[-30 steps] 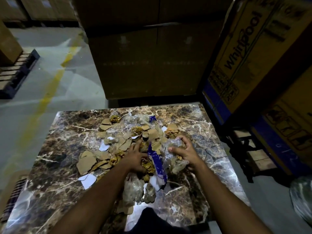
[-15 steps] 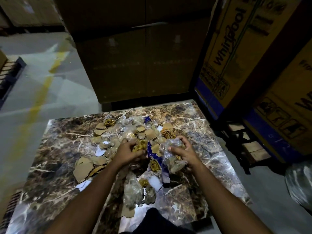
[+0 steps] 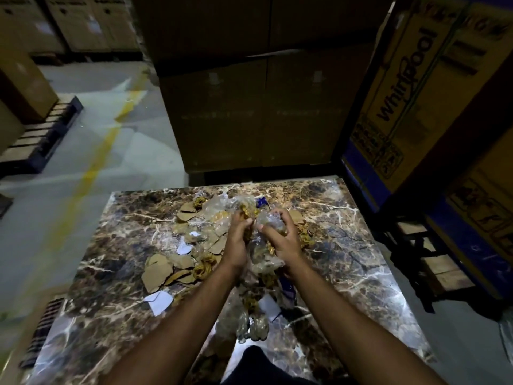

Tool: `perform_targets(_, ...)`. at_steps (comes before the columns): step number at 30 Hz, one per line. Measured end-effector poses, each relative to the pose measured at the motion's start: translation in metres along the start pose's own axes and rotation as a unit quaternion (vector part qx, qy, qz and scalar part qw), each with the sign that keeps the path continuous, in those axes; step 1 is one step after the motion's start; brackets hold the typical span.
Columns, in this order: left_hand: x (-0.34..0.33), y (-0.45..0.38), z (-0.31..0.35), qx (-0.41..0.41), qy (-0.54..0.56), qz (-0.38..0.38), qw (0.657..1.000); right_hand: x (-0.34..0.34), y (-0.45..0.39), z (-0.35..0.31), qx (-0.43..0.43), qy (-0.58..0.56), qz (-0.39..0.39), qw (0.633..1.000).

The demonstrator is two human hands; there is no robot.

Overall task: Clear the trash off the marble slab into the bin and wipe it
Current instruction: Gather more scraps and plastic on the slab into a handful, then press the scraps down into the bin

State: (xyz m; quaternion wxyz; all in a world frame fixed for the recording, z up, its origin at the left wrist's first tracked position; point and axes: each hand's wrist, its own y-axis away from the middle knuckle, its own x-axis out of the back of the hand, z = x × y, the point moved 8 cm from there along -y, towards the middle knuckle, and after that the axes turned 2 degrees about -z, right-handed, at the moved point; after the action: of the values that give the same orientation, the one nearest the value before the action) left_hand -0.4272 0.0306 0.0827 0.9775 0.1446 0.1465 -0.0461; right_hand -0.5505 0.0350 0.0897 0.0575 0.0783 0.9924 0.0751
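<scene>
left arm: bare forearm reaching forward from lower left | left hand point(image 3: 237, 240): raised, fingers curled, gripping | right arm: bare forearm reaching forward from lower right | right hand point(image 3: 283, 240): fingers curled, gripping | hands: close together, thumbs nearly touching

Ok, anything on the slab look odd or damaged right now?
No damage visible on the marble slab. Torn cardboard scraps and paper bits lie scattered left of the hands, which bunch crumpled plastic.

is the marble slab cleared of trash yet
Not cleared: cardboard scraps and paper bits still litter the marble slab; both hands grip crumpled plastic.
</scene>
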Motion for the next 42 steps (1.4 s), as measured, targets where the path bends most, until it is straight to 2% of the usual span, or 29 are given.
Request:
perform_targets(3,0.001,0.005,0.014,-0.051,-0.033,0.032,0.998,-0.020,0.004,-0.021,0.068,0.003,-0.039,0.997)
perform_targets(7,0.012,0.018,0.026,-0.090,-0.061,0.138,0.984,-0.051,0.011,-0.038,0.097,-0.024,-0.119,0.988)
perform_targets(14,0.046,0.052,0.035,-0.134,-0.050,0.265,0.954,-0.091,0.015,-0.034,0.101,-0.023,-0.199,0.974)
perform_targets(19,0.100,0.106,0.041,-0.157,-0.040,0.388,0.908,-0.156,0.044,-0.007,0.083,-0.045,-0.290,0.952)
perform_targets(26,0.193,0.232,0.044,-0.212,-0.003,0.538,0.816,-0.273,0.153,0.016,0.055,-0.041,-0.456,0.887)
perform_targets(33,0.292,0.372,0.004,-0.185,0.039,0.653,0.734,-0.367,0.295,0.054,0.026,-0.013,-0.566,0.824)
perform_targets(37,0.350,0.451,-0.025,-0.167,0.046,0.687,0.706,-0.419,0.375,0.100,-0.014,0.015,-0.594,0.804)
perform_targets(42,0.423,0.528,-0.066,-0.127,0.049,0.709,0.691,-0.475,0.458,0.158,-0.055,0.070,-0.622,0.778)
